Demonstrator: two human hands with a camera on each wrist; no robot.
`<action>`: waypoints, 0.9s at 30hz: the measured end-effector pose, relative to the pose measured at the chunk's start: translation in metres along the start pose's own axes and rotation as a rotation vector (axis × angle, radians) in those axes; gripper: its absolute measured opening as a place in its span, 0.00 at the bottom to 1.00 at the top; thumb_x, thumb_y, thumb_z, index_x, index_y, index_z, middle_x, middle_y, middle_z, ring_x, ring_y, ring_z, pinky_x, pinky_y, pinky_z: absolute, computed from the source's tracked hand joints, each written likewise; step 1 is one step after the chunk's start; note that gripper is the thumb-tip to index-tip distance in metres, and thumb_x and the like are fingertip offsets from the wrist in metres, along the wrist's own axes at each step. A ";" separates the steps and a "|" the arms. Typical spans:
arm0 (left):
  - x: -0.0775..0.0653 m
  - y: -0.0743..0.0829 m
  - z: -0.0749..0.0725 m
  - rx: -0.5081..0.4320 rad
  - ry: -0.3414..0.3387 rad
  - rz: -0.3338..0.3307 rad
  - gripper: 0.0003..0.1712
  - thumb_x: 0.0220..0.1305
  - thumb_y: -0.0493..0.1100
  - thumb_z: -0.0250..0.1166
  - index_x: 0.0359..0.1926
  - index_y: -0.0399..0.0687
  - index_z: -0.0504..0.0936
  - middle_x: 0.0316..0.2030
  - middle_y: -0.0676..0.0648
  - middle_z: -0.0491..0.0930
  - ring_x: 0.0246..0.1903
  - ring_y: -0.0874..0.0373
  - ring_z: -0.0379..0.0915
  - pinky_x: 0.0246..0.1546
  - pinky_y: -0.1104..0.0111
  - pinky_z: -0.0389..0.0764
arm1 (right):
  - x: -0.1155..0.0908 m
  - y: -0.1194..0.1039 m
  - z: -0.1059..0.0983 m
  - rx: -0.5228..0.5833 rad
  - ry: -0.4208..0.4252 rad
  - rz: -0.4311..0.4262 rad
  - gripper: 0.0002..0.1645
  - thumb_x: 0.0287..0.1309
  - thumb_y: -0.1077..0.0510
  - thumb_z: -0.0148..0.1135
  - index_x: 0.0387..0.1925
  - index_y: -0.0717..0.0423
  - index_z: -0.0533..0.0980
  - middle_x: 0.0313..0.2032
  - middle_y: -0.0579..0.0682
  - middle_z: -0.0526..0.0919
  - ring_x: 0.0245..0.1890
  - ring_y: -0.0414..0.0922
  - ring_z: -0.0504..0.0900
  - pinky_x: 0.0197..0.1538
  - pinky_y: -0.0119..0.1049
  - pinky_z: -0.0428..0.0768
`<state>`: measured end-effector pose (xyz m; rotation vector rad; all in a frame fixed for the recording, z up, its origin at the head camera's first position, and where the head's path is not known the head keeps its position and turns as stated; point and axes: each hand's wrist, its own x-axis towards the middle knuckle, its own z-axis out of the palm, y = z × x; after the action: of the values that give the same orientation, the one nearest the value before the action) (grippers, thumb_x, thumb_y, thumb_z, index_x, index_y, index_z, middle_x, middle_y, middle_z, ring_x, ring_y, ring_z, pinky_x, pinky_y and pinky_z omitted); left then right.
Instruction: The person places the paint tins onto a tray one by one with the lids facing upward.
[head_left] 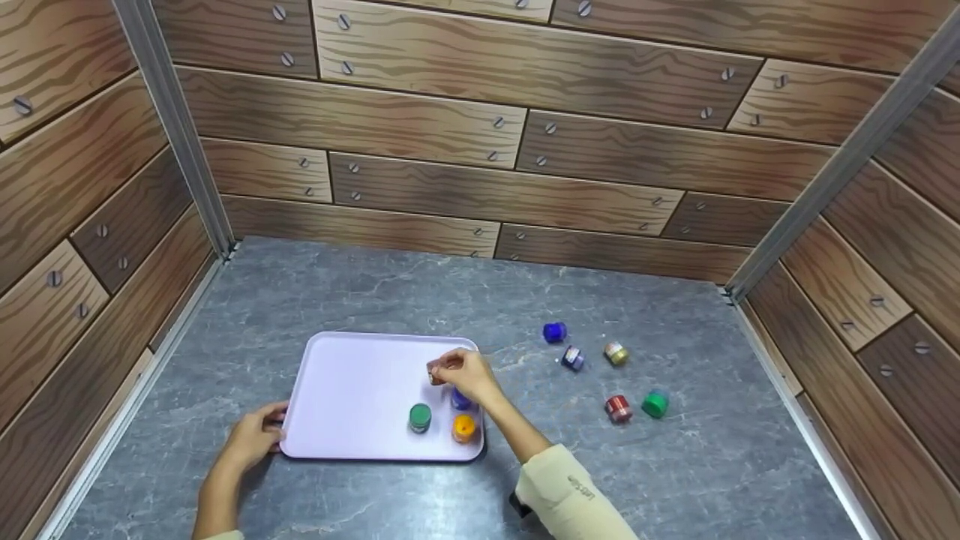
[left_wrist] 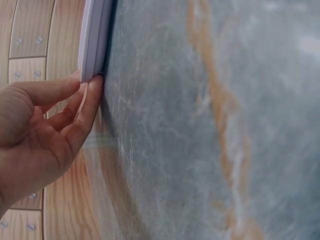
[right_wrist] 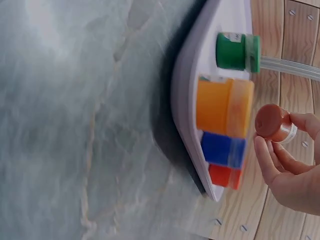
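A brown paint jar (right_wrist: 270, 123) is pinched in the right hand (head_left: 466, 374) above a lilac tray (head_left: 360, 390) whose edge the left hand (head_left: 251, 437) grips, with a blue jar (head_left: 460, 400), orange jar (head_left: 464, 429) and green jar (head_left: 420, 418) near the right hand.

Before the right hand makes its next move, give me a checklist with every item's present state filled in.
1. Right hand has a grip on the brown jar: ok, held between thumb and fingers.
2. Brown jar is upright: not ok, it is tilted.
3. Left hand steadies the tray: ok, it pinches the rim.
4. Jars already on the tray stand upright: ok for the green jar, orange jar, blue jar and red jar.
5. Tray has space: ok, its left part is bare.
6. Brown jar's lid is tight: cannot tell.
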<state>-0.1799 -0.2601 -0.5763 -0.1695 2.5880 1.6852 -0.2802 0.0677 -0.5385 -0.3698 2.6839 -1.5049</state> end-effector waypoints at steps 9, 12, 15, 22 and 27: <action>0.001 0.000 0.000 0.015 -0.004 -0.003 0.26 0.49 0.19 0.52 0.53 0.18 0.65 0.41 0.29 0.73 0.35 0.46 0.75 0.26 0.64 0.79 | 0.003 0.006 0.020 -0.174 0.053 -0.087 0.14 0.41 0.59 0.69 0.33 0.61 0.78 0.26 0.47 0.81 0.28 0.41 0.80 0.31 0.30 0.76; 0.000 0.000 0.000 0.010 -0.002 0.003 0.26 0.49 0.19 0.52 0.53 0.18 0.66 0.40 0.29 0.73 0.34 0.46 0.75 0.26 0.64 0.79 | 0.002 0.009 0.025 -0.203 0.062 -0.123 0.15 0.39 0.60 0.70 0.32 0.61 0.76 0.25 0.47 0.80 0.27 0.41 0.79 0.29 0.29 0.76; 0.000 0.000 0.000 0.009 -0.006 0.003 0.25 0.50 0.19 0.52 0.53 0.18 0.66 0.40 0.29 0.73 0.34 0.47 0.75 0.26 0.64 0.79 | 0.001 0.012 0.029 -0.238 0.071 -0.141 0.15 0.38 0.61 0.71 0.30 0.60 0.75 0.24 0.46 0.78 0.26 0.40 0.77 0.29 0.29 0.75; 0.001 0.001 0.001 -0.009 -0.007 -0.003 0.25 0.50 0.19 0.52 0.53 0.19 0.65 0.41 0.29 0.73 0.35 0.46 0.75 0.27 0.64 0.80 | 0.000 0.012 0.032 -0.322 0.070 -0.178 0.18 0.38 0.60 0.73 0.29 0.59 0.72 0.25 0.45 0.71 0.25 0.40 0.72 0.28 0.30 0.73; 0.000 0.001 0.000 -0.007 -0.006 -0.010 0.25 0.51 0.19 0.52 0.54 0.19 0.65 0.41 0.29 0.73 0.36 0.45 0.75 0.27 0.63 0.80 | 0.001 0.011 0.031 -0.366 0.041 -0.205 0.19 0.38 0.61 0.73 0.31 0.59 0.71 0.24 0.46 0.70 0.25 0.42 0.71 0.28 0.32 0.73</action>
<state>-0.1803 -0.2594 -0.5756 -0.1772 2.5731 1.6889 -0.2784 0.0476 -0.5640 -0.6534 3.0323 -1.0583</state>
